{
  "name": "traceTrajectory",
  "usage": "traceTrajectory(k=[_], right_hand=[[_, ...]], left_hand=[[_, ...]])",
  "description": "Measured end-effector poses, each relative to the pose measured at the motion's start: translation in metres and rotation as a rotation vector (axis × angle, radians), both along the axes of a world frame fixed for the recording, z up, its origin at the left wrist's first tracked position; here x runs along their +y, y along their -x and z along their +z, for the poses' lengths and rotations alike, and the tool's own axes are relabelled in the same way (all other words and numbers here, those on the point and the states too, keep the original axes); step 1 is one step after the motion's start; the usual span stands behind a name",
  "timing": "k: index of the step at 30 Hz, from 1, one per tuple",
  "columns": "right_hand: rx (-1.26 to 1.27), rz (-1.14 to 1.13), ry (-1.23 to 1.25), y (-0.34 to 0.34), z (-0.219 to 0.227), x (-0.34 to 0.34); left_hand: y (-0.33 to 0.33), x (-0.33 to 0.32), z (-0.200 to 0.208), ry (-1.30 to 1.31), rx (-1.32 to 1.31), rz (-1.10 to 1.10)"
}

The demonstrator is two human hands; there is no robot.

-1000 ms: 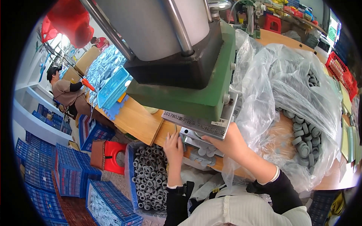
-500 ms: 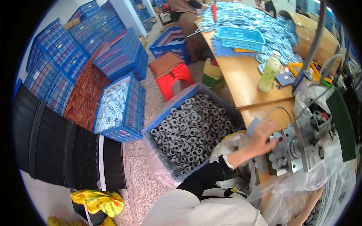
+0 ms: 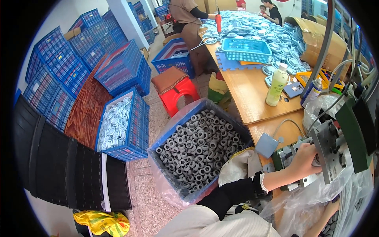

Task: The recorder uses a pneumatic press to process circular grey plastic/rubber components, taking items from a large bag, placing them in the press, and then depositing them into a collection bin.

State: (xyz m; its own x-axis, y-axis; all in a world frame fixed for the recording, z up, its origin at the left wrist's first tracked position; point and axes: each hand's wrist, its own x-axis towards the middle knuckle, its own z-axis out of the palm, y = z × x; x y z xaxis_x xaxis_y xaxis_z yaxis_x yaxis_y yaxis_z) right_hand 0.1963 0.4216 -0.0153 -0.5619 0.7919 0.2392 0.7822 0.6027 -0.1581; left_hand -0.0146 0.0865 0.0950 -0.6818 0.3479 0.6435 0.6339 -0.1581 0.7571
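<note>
Left hand (image 3: 304, 161) at four o'clock apparently tends press tooling (image 3: 331, 169), clear withdrawal advisable next; its grip, like right hand's (image 3: 332, 206), indeterminable.

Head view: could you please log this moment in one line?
left hand: beside metal plate; right hand: at clear plastic; grey rings: in blue bin

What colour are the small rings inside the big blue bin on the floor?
The rings are grey, best seen in the head view.

Red stool (image 3: 169, 93) w/ brown cushion (image 3: 170, 80); blue crates (image 3: 53, 57) stacked at L. Wood tbl (image 3: 246, 89) holds lt-blue basket (image 3: 248, 55), green btl (image 3: 276, 90) w/ white cap (image 3: 283, 67), heap of lt-blue round pcs (image 3: 290, 47). Person in brown (image 3: 184, 15) beside it.
</note>
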Motion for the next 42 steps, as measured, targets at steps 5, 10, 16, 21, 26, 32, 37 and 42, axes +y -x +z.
traceTrajectory(k=[5,10,16,21,26,32,37,42], right_hand=[[0.171,0.012,-0.016,-0.024,0.017,-0.031],[0.705,0.011,0.496,-0.039,0.056,-0.107],[0.862,0.229,0.625,-0.055,0.086,-0.136],[0.910,0.567,0.834,-0.014,0.103,-0.198],[0.781,0.623,0.561,0.040,0.110,-0.248],[0.743,0.632,0.565,0.091,0.108,-0.265],[0.778,0.590,0.571,0.122,0.128,-0.278],[0.639,0.611,0.691,0.108,0.137,-0.270]], left_hand=[[-0.008,-0.016,-0.030,0.000,0.056,0.210],[0.028,-0.111,-0.077,0.062,-0.068,0.750],[0.094,-0.194,-0.100,0.575,-0.135,1.208],[0.065,-0.153,-0.112,0.501,0.084,0.570],[0.049,-0.100,-0.112,0.593,0.273,0.385],[0.051,-0.101,-0.124,0.626,0.253,0.371],[0.053,-0.099,-0.123,0.703,0.286,0.516],[0.063,-0.094,-0.130,0.663,0.253,0.498]])
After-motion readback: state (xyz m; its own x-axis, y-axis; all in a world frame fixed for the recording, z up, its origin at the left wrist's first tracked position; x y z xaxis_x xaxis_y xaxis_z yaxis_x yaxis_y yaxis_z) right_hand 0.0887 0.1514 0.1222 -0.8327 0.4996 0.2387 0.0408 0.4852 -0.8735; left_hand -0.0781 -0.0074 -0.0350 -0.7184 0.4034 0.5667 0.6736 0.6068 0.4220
